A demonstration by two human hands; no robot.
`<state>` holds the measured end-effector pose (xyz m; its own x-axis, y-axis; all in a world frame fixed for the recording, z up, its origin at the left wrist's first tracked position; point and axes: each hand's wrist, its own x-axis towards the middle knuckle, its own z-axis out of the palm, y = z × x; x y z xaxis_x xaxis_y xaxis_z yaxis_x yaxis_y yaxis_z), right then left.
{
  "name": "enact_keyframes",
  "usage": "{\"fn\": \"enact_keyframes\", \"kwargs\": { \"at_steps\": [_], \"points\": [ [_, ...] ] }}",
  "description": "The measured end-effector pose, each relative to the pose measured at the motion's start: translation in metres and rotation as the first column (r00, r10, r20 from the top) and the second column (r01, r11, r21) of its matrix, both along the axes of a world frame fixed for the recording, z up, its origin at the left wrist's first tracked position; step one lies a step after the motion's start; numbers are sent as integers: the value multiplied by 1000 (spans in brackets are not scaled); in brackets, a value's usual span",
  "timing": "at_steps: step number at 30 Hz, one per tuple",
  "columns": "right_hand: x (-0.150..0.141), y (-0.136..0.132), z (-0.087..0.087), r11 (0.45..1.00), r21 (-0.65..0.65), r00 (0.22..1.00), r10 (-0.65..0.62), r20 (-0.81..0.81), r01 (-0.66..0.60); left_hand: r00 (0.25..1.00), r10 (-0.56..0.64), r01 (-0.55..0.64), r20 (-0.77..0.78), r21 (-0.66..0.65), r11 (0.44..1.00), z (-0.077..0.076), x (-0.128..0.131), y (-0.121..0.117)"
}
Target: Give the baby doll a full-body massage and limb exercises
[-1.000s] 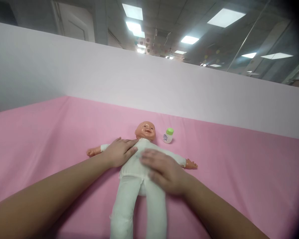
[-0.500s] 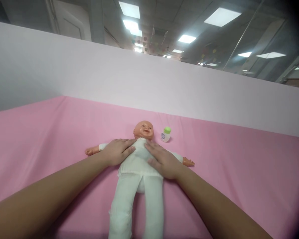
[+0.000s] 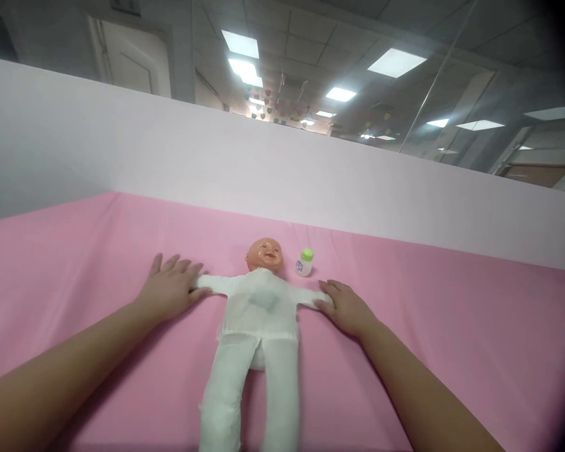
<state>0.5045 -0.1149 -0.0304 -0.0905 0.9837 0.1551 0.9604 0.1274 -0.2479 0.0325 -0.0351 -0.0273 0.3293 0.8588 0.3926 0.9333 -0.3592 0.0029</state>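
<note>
A baby doll [image 3: 262, 317] with a smooth plastic head and a white cloth body lies on its back, arms stretched out sideways. My left hand [image 3: 169, 287] lies over the end of the doll's arm on the left, fingers spread and thumb along the near side of the sleeve. On the other side, my right hand [image 3: 351, 307] is closed around the end of the doll's other arm, thumb and fingers on either side of it. Both doll hands are hidden under mine. A greyish patch shows on the doll's chest.
Beside the doll's head stands a small clear bottle [image 3: 304, 263] with a green cap. The doll lies on a pink cover [image 3: 452, 326]. A white low wall [image 3: 273, 169] rises behind it, with glass above showing ceiling lights.
Both hands have moved outward from the doll's chest and shoulders to the ends of its arms. The chest is now uncovered. The camera view has tilted up slightly.
</note>
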Motion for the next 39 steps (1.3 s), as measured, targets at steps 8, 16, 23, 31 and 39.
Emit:
{"fn": "enact_keyframes", "kwargs": {
  "at_steps": [8,16,23,31,39],
  "points": [
    [32,2,15,989,-146,943,-13,-332,-37,951,158,-47,265,-381,923,13,-32,29],
    [37,8,5,986,-162,789,-117,-603,22,664,226,43,713,-337,940,16,-17,14],
    [54,16,-11,972,-233,152,-228,-962,-19,204,304,343,931,-359,868,8,-22,22],
    [56,19,-8,967,-227,24,-226,-974,-114,97,365,353,926,-375,857,6,-24,31],
    [55,15,-5,958,-232,5,-234,-972,-171,189,405,407,895,-447,797,8,-29,28]
  ]
}}
